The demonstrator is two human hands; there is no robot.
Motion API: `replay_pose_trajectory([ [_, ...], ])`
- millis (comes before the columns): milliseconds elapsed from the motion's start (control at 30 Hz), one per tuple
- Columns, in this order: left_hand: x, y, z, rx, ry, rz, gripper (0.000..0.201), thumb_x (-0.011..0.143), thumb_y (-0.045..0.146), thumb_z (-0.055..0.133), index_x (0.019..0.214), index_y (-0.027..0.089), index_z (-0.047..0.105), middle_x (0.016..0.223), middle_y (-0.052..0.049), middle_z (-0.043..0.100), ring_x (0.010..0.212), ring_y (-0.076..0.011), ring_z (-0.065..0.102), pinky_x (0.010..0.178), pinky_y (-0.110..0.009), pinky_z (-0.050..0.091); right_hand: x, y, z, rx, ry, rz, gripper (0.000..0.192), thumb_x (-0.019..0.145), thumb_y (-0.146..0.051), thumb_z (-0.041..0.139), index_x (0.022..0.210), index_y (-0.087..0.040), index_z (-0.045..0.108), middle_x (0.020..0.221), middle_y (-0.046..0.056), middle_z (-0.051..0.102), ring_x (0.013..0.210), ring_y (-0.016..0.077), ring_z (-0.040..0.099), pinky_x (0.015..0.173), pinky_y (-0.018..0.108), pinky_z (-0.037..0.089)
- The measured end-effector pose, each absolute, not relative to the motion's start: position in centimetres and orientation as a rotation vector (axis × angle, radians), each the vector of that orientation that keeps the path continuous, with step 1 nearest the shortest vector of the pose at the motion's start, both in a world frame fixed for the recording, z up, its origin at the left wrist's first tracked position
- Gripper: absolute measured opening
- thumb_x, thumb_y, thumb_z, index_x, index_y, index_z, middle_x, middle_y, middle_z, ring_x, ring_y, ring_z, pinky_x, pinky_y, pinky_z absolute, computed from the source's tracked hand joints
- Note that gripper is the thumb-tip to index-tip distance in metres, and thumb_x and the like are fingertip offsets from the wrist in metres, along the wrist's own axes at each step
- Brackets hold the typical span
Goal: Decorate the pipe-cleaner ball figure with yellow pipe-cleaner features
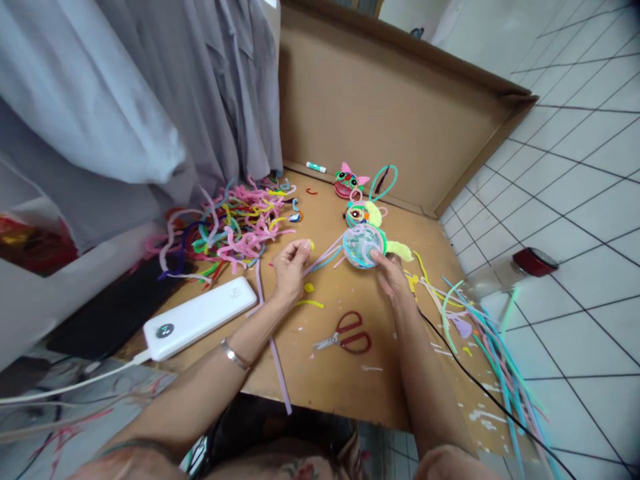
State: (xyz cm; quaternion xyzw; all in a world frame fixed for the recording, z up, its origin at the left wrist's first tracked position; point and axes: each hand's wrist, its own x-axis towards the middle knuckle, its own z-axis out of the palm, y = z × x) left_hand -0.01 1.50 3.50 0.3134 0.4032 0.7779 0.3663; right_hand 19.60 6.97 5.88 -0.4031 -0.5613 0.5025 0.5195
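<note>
My left hand [291,268] is closed in a pinch on a small yellow piece [312,245], which looks like pipe cleaner. My right hand [393,275] grips the edge of a round clear disc-like piece [357,248] rimmed with blue and green pipe cleaner, the thumb on its face. Pale purple and blue pipe cleaners [327,255] trail from its left side. Under my left hand lie a yellow curl [309,288] and a short yellow strip [311,304]. Red-handled scissors [345,337] rest between my forearms.
A tangled pile of pipe cleaners [240,230] and a white power bank [200,319] are at left. Two decorated animal faces, one red [347,183] and one yellow-green [357,215], stand behind. Long pipe cleaners [505,360] overhang the right edge; a cardboard wall [380,113] closes the back.
</note>
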Motion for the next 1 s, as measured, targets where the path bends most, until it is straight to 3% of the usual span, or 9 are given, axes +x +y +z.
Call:
replay_pose_trajectory([
  [167, 1.0, 0.9, 3.1, 0.889, 1.049, 1.884, 0.038, 0.069, 0.049, 0.075, 0.06, 0.017, 0.056, 0.051, 0.005, 0.043, 0.051, -0.0077, 0.035, 0.051, -0.022, 0.033, 20.6, 7.7, 4.0, -1.055, -1.327, 1.278, 0.052, 0.051, -0.05, 0.083, 0.091, -0.02, 0.069, 0.091, 0.007, 0.076, 0.102, 0.0301, 0.068, 0.096, 0.046, 0.053],
  [400, 1.9, 0.6, 2.6, 0.938, 1.089, 1.786, 0.036, 0.067, 0.05, 0.074, 0.063, 0.017, 0.06, 0.052, 0.005, 0.045, 0.052, -0.0091, 0.037, 0.055, -0.024, 0.035, 22.0, 7.5, 4.0, -1.152, -1.44, 1.225, 0.074, 0.046, -0.037, 0.084, 0.116, -0.022, 0.062, 0.113, 0.005, 0.072, 0.116, 0.0269, 0.062, 0.109, 0.046, 0.043],
  [633, 1.9, 0.8, 2.3, 0.963, 1.109, 1.783, 0.036, 0.065, 0.052, 0.075, 0.067, 0.018, 0.065, 0.058, 0.002, 0.056, 0.058, -0.012, 0.045, 0.059, -0.025, 0.039, 22.2, 7.4, 2.9, -1.225, -1.528, 1.128, 0.058, 0.06, -0.047, 0.077, 0.108, -0.018, 0.06, 0.115, 0.01, 0.068, 0.106, 0.0261, 0.065, 0.101, 0.043, 0.049],
  [867, 2.0, 0.7, 1.9, 1.031, 1.114, 1.744, 0.035, 0.067, 0.051, 0.075, 0.069, 0.017, 0.067, 0.06, 0.001, 0.058, 0.057, -0.0111, 0.044, 0.058, -0.024, 0.038, 20.2, 7.3, 1.2, -1.495, -1.597, 0.536, 0.076, 0.045, -0.05, 0.085, 0.108, -0.017, 0.059, 0.123, 0.014, 0.056, 0.116, 0.0308, 0.054, 0.103, 0.048, 0.044],
  [1000, 2.0, 0.7, 1.7, 1.018, 1.111, 1.725, 0.035, 0.066, 0.051, 0.076, 0.068, 0.017, 0.067, 0.056, 0.002, 0.054, 0.054, -0.0104, 0.042, 0.053, -0.023, 0.036, 21.0, 8.2, 0.6, -1.541, -1.638, 0.471, 0.076, 0.052, -0.054, 0.082, 0.114, -0.016, 0.059, 0.115, 0.013, 0.058, 0.105, 0.0286, 0.059, 0.094, 0.045, 0.05],
])
